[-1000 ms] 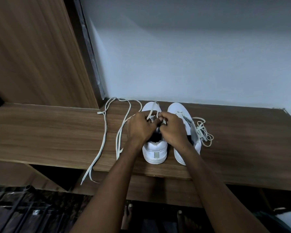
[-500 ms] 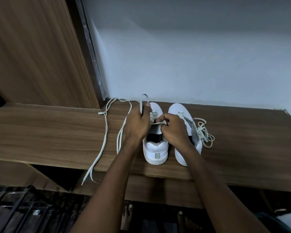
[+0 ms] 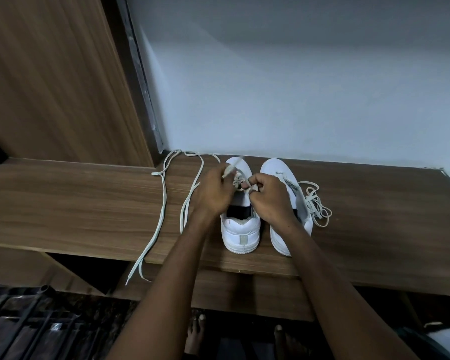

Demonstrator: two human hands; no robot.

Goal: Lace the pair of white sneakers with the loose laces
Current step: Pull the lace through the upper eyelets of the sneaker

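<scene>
Bare toes (image 3: 198, 320) show at the bottom edge, below the wooden shelf (image 3: 89, 209) where the pair stands. Both sneakers sit side by side near the shelf's front edge, heels toward the person and toes pointing away at the pale wall (image 3: 296, 87), their long axes running near to far. The left sneaker (image 3: 240, 231) is plain white with a small grey tab down the heel and a dark opening; its collar edge looks frayed. The right sneaker (image 3: 278, 167) is white too, partly hidden under the wrist. No brand or writing can be read on either. Above the left sneaker's tongue the left hand (image 3: 213, 190) has its fingers curled around one end of the lace, whose blurred tip sticks up past the knuckles. The right hand (image 3: 269, 196) is closed as well, pinching the lace (image 3: 247, 183) just over the eyelets, close to the other hand. Left of the shoes, the long free part of that lace (image 3: 161, 211) trails across the shelf and hangs off its front edge. A second lace (image 3: 316, 206) lies in a loose tangle touching the right sneaker's outer side. Farther back on the left stands a wood-grain panel (image 3: 50, 74).
</scene>
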